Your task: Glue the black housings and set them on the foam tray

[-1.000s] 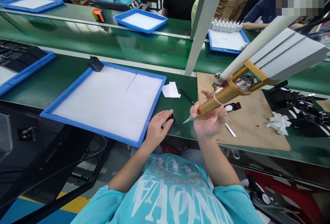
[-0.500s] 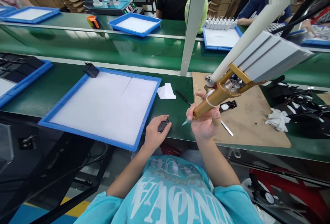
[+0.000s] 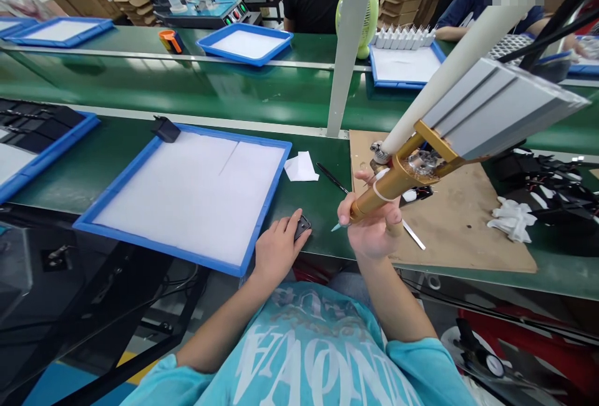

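Observation:
My right hand (image 3: 374, 228) is wrapped round a gold glue dispenser (image 3: 397, 181) with a white tube rising up to the right; its pale tip (image 3: 336, 227) points left and down, just above the green table. My left hand (image 3: 276, 249) rests on the table edge with its fingers closed on a small black part (image 3: 302, 227), a short way left of the dispenser tip. A blue tray with a white foam sheet (image 3: 187, 191) lies directly left of my left hand.
A brown cardboard mat (image 3: 449, 225) lies at right with a small black-and-white part (image 3: 418, 194), a metal strip, a white cloth (image 3: 512, 219) and black parts behind it. A white paper scrap (image 3: 301, 167), a black pen, an upright post (image 3: 349, 44) and further blue trays stand beyond. People work across the belt.
My left hand drew the black part nearer the table edge and turned it. My right hand with the dispenser stayed nearly still, its tip close to the part.

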Available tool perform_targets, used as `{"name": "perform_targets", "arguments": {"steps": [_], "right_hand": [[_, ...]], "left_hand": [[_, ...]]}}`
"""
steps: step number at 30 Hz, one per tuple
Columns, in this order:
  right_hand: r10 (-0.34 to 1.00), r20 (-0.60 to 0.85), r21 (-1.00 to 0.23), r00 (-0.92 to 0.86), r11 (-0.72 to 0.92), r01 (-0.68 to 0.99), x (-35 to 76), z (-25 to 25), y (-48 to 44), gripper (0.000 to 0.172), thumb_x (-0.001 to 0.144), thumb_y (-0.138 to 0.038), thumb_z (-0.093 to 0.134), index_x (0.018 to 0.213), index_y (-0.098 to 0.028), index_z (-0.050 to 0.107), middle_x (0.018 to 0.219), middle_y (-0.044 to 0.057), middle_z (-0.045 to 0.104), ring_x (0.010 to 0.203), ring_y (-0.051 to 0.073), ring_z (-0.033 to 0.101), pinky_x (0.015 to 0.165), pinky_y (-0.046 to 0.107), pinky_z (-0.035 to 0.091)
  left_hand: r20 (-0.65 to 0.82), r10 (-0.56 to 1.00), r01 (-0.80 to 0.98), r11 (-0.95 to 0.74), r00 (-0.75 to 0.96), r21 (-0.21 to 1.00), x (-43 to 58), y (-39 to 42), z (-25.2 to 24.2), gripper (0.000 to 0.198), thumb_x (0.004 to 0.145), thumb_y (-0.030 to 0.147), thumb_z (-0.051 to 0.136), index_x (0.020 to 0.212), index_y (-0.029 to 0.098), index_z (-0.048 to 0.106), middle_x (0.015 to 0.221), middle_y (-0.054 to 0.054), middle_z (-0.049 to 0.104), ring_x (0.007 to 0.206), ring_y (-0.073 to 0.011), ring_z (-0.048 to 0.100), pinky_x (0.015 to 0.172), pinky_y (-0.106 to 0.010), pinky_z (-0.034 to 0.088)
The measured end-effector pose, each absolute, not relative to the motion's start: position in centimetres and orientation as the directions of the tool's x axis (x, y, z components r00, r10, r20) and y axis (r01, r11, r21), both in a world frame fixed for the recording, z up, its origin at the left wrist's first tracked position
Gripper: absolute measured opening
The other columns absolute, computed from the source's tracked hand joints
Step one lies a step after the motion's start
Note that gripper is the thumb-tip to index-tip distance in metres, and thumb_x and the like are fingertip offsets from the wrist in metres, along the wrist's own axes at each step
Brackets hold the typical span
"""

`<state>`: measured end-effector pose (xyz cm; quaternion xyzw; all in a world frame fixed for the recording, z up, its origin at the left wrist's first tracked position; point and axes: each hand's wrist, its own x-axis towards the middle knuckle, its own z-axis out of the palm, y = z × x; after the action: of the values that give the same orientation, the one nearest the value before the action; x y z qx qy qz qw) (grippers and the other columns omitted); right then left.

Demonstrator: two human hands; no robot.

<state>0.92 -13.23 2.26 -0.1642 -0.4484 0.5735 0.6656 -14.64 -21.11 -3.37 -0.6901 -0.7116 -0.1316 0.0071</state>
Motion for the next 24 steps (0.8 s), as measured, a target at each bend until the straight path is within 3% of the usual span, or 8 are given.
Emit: {"name": "perform_targets", "arguments": {"steps": [3,8,11,13,15,17,20,24], "right_hand": [[0.912,0.407,-0.731,-0.062,0.284,-0.621,1.0,2.1,-13.3,0.037,0.083,-0.054,0.048,0.115,-0.035,0.044,0.12,0.003,0.056,0.046,0.009,0.057,0.039,0.028,0.039],[0.919,0.391,-0.747,-0.06,0.278,-0.604,1.0,2.0,-13.4,0.039,0.083,-0.057,0.048,0.115,-0.036,0.042,0.119,0.003,0.057,0.046,0.009,0.056,0.039,0.028,0.041],[0.912,0.405,-0.726,-0.059,0.283,-0.626,1.0,2.2,-13.5,0.037,0.083,-0.055,0.05,0.114,-0.035,0.044,0.117,0.003,0.058,0.045,0.009,0.057,0.039,0.028,0.04],[0.902,0.429,-0.694,-0.05,0.293,-0.658,1.0,2.4,-13.6,0.035,0.083,-0.052,0.051,0.114,-0.034,0.046,0.116,0.003,0.058,0.046,0.01,0.058,0.039,0.027,0.04],[0.896,0.441,-0.672,-0.044,0.297,-0.679,1.0,2.4,-13.6,0.034,0.084,-0.049,0.053,0.113,-0.034,0.048,0.116,0.002,0.058,0.046,0.01,0.059,0.038,0.027,0.039],[0.897,0.44,-0.673,-0.043,0.298,-0.677,1.2,2.4,-13.7,0.034,0.084,-0.048,0.053,0.115,-0.034,0.048,0.116,0.002,0.058,0.046,0.01,0.059,0.038,0.027,0.038],[0.902,0.429,-0.695,-0.033,0.307,-0.65,1.3,2.3,-13.7,0.034,0.085,-0.048,0.051,0.115,-0.034,0.05,0.117,0.003,0.059,0.047,0.01,0.059,0.038,0.027,0.039],[0.906,0.423,-0.712,-0.019,0.32,-0.625,1.2,2.5,-13.8,0.032,0.084,-0.049,0.052,0.11,-0.032,0.054,0.118,0.002,0.058,0.047,0.009,0.058,0.039,0.027,0.04]], "left_hand": [[0.06,0.997,0.994,0.034,-0.04,0.1,-14.5,-20.9,-2.4,0.052,0.098,0.047,0.039,0.141,0.019,0.049,0.092,-0.011,0.068,0.087,-0.0264,0.065,0.063,-0.031,0.043],[-0.099,0.995,0.996,0.029,-0.021,0.082,-14.6,-20.1,-1.3,0.059,0.097,0.043,0.044,0.15,0.02,0.034,0.099,-0.012,0.065,0.082,-0.0267,0.066,0.058,-0.03,0.04],[-0.153,0.988,0.98,0.024,0.007,0.195,-15.0,-19.8,-1.2,0.061,0.095,0.038,0.047,0.15,0.016,0.033,0.108,-0.015,0.063,0.086,-0.0297,0.065,0.061,-0.032,0.042],[-0.154,0.988,0.909,0.064,0.0,0.411,-15.7,-19.8,-1.4,0.061,0.095,0.038,0.049,0.149,0.016,0.034,0.11,-0.015,0.063,0.086,-0.0285,0.064,0.065,-0.033,0.043],[-0.204,0.979,0.659,0.165,-0.019,0.733,-16.4,-20.0,-1.6,0.06,0.095,0.044,0.046,0.148,0.019,0.035,0.103,-0.012,0.063,0.077,-0.0232,0.062,0.065,-0.032,0.044],[-0.279,0.96,0.201,0.271,0.008,0.941,-17.2,-20.3,-1.5,0.062,0.094,0.054,0.043,0.145,0.019,0.039,0.093,-0.008,0.062,0.065,-0.0178,0.057,0.059,-0.029,0.044],[-0.308,0.946,-0.357,0.324,0.103,0.876,-18.4,-20.7,-0.6,0.062,0.09,0.057,0.048,0.138,0.018,0.048,0.089,-0.007,0.06,0.057,-0.0132,0.051,0.05,-0.026,0.039],[-0.288,0.938,-0.6,0.345,0.192,0.722,-20.3,-20.5,1.1,0.053,0.089,0.049,0.056,0.133,0.019,0.054,0.092,-0.008,0.062,0.057,-0.0113,0.049,0.053,-0.024,0.037]]}}
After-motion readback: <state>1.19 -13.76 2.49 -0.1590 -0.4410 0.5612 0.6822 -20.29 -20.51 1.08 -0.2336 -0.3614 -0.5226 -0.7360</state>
